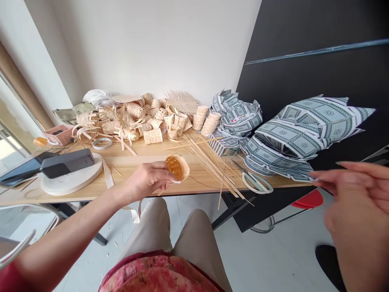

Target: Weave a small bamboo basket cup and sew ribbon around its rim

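My left hand [153, 176] is closed on the rim of a small woven basket [181, 167], held just above the table's front edge with its open mouth toward me. A pale flat strip [135, 215] hangs below this hand. From the basket's rim a thin dark thread [206, 184] runs off to the right until I lose sight of it. Far out on the right, my right hand [358, 190] has thumb and forefinger pressed together, other fingers stretched out. What it pinches is too fine to make out.
Several small woven baskets [153, 136] are heaped at the back. Thin splints [209, 162] and scissors [257, 180] lie right of centre. Folded-card structures [298, 129] stand at right. A strip roll [71, 178] with a phone [67, 162] on it and a tape roll [102, 143] are at left.
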The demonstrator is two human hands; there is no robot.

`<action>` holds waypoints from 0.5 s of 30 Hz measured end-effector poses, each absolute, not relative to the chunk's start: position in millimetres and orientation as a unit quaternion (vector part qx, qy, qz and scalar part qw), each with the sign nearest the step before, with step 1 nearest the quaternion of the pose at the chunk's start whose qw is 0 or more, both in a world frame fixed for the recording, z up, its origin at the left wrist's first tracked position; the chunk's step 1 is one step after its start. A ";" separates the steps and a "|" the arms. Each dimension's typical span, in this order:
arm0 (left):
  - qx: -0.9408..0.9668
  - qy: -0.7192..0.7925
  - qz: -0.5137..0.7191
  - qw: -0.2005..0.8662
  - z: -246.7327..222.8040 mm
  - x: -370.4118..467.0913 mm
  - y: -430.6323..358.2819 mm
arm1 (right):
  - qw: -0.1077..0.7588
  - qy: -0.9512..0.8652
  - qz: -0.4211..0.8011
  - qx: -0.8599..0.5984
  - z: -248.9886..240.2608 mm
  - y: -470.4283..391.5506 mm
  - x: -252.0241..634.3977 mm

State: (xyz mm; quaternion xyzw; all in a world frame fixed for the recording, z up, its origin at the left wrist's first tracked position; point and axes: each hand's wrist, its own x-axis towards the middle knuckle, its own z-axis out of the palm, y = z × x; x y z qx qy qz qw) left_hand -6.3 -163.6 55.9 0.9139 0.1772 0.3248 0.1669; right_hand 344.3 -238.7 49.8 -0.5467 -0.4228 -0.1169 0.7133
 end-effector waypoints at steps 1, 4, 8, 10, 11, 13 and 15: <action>0.927 0.157 0.326 0.100 56.3 -5.3 -167.0 | 0.660 -0.494 -0.131 -0.551 58.5 -242.1 321.3; 0.940 0.127 0.316 -0.038 56.8 -4.5 -175.8 | 0.477 -0.720 -0.250 -0.437 78.7 -249.5 263.3; 0.939 0.130 0.305 -0.091 57.0 -8.0 -184.1 | 0.396 -0.836 -0.192 -0.328 90.3 -242.7 221.7; 0.940 0.134 0.298 -0.096 57.5 -9.8 -186.9 | 0.369 -0.856 -0.184 -0.311 90.1 -234.8 212.8; 0.940 0.135 0.297 -0.096 57.9 -10.3 -187.9 | 0.357 -0.863 -0.186 -0.306 89.0 -231.1 210.1; 0.941 0.137 0.297 -0.093 58.4 -10.4 -188.9 | 0.337 -0.873 -0.189 -0.297 85.7 -225.0 207.3; 0.941 0.137 0.296 -0.088 58.3 -9.6 -188.6 | 0.322 -0.880 -0.182 -0.297 82.2 -221.5 206.1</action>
